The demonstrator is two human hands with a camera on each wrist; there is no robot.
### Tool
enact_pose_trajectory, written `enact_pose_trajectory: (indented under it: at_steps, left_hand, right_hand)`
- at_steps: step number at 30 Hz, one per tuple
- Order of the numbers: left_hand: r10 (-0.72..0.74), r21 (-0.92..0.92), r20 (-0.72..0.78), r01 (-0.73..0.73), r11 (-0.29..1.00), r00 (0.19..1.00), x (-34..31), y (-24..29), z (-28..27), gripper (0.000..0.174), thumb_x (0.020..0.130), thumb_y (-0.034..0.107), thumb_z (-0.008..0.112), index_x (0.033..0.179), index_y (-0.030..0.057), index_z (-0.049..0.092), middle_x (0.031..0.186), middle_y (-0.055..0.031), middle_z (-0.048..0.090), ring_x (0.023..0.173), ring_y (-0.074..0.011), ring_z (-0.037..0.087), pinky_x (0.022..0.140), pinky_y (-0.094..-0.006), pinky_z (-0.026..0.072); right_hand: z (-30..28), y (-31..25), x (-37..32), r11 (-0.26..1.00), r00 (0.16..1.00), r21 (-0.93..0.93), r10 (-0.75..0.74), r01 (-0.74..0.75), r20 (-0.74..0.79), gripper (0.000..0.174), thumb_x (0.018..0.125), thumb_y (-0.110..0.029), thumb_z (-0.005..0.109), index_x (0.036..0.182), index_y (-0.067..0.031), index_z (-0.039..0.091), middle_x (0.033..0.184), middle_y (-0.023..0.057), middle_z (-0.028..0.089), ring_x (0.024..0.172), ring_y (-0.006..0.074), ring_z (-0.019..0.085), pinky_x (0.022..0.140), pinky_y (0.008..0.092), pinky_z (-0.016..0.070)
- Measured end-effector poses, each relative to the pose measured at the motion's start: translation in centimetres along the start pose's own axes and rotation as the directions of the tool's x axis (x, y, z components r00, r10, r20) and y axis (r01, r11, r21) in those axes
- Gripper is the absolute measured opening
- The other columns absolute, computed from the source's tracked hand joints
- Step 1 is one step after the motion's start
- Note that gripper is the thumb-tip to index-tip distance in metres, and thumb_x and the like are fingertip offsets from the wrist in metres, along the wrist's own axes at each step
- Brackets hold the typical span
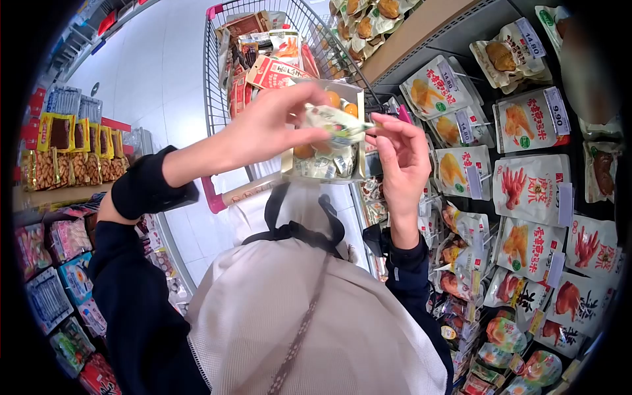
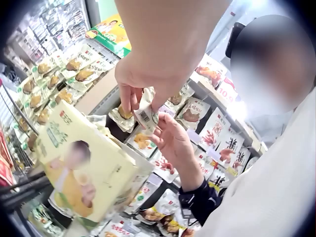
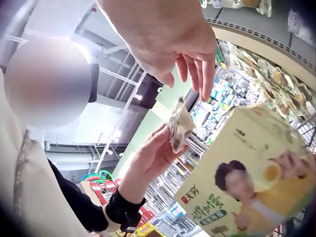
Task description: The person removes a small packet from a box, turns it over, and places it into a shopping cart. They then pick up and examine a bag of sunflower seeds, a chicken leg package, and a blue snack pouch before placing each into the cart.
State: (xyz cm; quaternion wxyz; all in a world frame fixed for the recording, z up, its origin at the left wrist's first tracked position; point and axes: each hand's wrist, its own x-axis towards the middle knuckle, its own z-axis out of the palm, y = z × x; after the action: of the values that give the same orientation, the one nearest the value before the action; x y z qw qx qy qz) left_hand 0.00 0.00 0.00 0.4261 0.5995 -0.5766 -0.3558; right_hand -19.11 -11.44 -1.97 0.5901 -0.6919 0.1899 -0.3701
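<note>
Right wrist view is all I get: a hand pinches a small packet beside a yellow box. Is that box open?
Observer: Yes. The head view shows the yellow box open, with more small packets inside.
Operator: What is it sitting in?
Observer: It sits at the handle end of a wire shopping cart, with other goods piled behind it.
Operator: The right hand looks clear of the packet here. Is it?
Observer: From the head view, the right hand has its fingertips at the end of the packet that the left hand pinches. I cannot confirm contact.
Operator: What's beside that hand?
Observer: Printed pouches hanging with price tags.
</note>
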Motion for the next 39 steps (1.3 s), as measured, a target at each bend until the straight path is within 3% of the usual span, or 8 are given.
enact_pose_trajectory:
  at_steps: [5,13,14,17,23,30,33,39]
  left_hand:
    - [0.42,0.631,0.282,-0.497,0.596,0.863,-1.8,-1.4,-0.9,0.02,0.074,0.01,0.055,0.093,0.0067,0.053,0.097,-0.0034,0.058,0.073,-0.0153,0.056,0.065,-0.0269,0.0487]
    - [0.449,0.718,0.654,-0.687,-0.115,0.609,-1.6,-0.4,1.3,0.015,0.069,0.015,0.053,0.081,0.0065,0.052,0.077,-0.0016,0.051,0.076,-0.0163,0.05,0.079,-0.0284,0.0404]
    - [0.272,0.696,0.699,-0.716,-0.047,0.662,-1.9,0.1,1.5,0.025,0.071,0.014,0.052,0.093,0.0031,0.053,0.101,-0.0075,0.054,0.088,-0.019,0.052,0.096,-0.0355,0.0359]
    - [0.217,0.714,0.687,-0.699,-0.029,0.693,-2.5,0.4,1.8,0.024,0.071,0.014,0.052,0.092,0.0025,0.055,0.103,-0.0083,0.054,0.089,-0.0195,0.052,0.096,-0.0356,0.0366]
    - [0.261,0.704,0.64,-0.688,0.178,0.722,-1.0,-1.4,2.0,0.014,0.066,0.012,0.054,0.078,0.0043,0.054,0.088,-0.0059,0.054,0.079,-0.0184,0.054,0.09,-0.0318,0.0415]
    - [0.343,0.565,0.605,-0.691,0.45,0.718,0.5,-2.6,1.1,0.01,0.068,0.011,0.057,0.076,0.0057,0.056,0.07,-0.0062,0.057,0.069,-0.0232,0.06,0.058,-0.034,0.0487]
    - [0.22,0.405,0.484,-0.44,0.802,0.847,1.6,-1.3,-1.3,0.018,0.07,0.016,0.061,0.082,0.0048,0.054,0.074,-0.0071,0.055,0.073,-0.0245,0.055,0.066,-0.0331,0.0463]
    - [0.371,0.796,0.168,-0.348,0.496,0.913,3.6,-4.3,-1.5,0.018,0.069,0.019,0.064,0.077,0.0046,0.058,0.076,-0.0055,0.054,0.083,-0.0218,0.051,0.075,-0.0333,0.0403]
  right_hand:
    - [-1.1,2.3,-1.5,0.941,0.998,-0.334,-0.03,0.048,0.06,0.017,0.076,-0.001,0.058,0.093,-0.0011,0.055,0.1,0.0092,0.059,0.09,0.0182,0.056,0.078,0.0286,0.044]
    - [0.1,2.3,-1.7,0.742,0.915,-0.56,-0.18,0.368,0.362,0.019,0.07,0.0,0.062,0.087,-0.0035,0.056,0.097,0.0094,0.058,0.094,0.0282,0.053,0.09,0.043,0.0368]
    - [0.1,2.4,-1.8,0.734,0.915,-0.569,-0.183,0.37,0.359,0.02,0.07,0.0,0.062,0.088,-0.0039,0.055,0.098,0.0093,0.058,0.095,0.0285,0.053,0.091,0.0436,0.0362]
    - [0.3,2.7,-2.1,0.742,0.922,-0.568,-0.178,0.355,0.345,0.019,0.07,0.001,0.062,0.087,-0.004,0.055,0.098,0.0092,0.057,0.095,0.0285,0.053,0.092,0.0439,0.0356]
    - [0.4,3.1,-2.4,0.734,0.928,-0.586,-0.169,0.344,0.333,0.019,0.07,0.001,0.061,0.087,-0.0044,0.055,0.099,0.0089,0.057,0.096,0.0275,0.053,0.093,0.0456,0.0343]
    - [0.4,3.2,-2.5,0.725,0.929,-0.597,-0.17,0.344,0.329,0.018,0.07,0.0,0.061,0.086,-0.0052,0.055,0.099,0.0083,0.057,0.096,0.0268,0.053,0.092,0.0457,0.0341]
    - [0.4,3.2,-2.5,0.723,0.929,-0.598,-0.176,0.347,0.326,0.018,0.07,0.0,0.061,0.086,-0.0054,0.055,0.099,0.0081,0.057,0.096,0.0268,0.053,0.092,0.0456,0.0342]
    - [0.5,3.3,-2.6,0.728,0.929,-0.588,-0.193,0.352,0.317,0.018,0.07,0.0,0.06,0.086,-0.0055,0.055,0.099,0.008,0.057,0.096,0.027,0.053,0.093,0.0455,0.034]
